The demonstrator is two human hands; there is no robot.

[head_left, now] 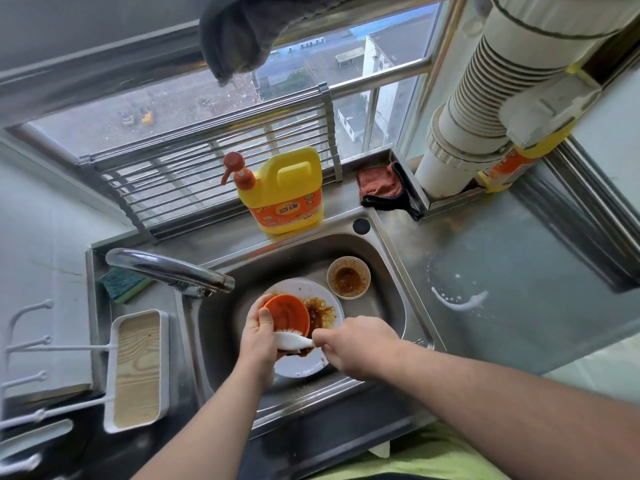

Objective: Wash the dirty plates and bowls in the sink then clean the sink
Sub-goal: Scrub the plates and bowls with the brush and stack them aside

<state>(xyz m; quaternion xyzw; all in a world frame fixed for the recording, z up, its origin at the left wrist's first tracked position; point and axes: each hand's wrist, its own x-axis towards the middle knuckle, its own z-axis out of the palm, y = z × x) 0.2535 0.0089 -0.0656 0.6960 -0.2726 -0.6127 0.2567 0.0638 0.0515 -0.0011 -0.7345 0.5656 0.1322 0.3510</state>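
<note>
A: Where are the dishes?

B: All in the steel sink (388, 271). A white plate (304, 365) lies flat on the sink floor, smeared with brown sauce. To its far right, just beside it, stands a small pale bowl (348, 277), upright, with brown residue inside.

A: And the hands?

B: The left hand (259, 341) grips an orange bowl (287, 313) by its near-left rim, thumb curled over the edge, and holds it tilted above the plate. The right hand (356, 344) has its fingers closed round the handle of a white brush (291, 339). The bristle end lies against the near edge of the orange bowl, over the plate.

A: Is water running?

B: I cannot tell. The chrome tap (166, 268) reaches in from the left, with its spout above the sink's left side.

A: What else is around?

B: A yellow detergent jug (287, 192) with an orange pump stands on the far ledge, by the window. Right of it lies a reddish cloth (379, 183). A green sponge (124, 284) sits on the left behind the tap, and nearer on that side is a white tray (138, 372) with a wood-grain bottom. On the steel counter (519, 271) to the right there is a streak of white foam (457, 303). A dark towel (239, 32) hangs above the window.
</note>
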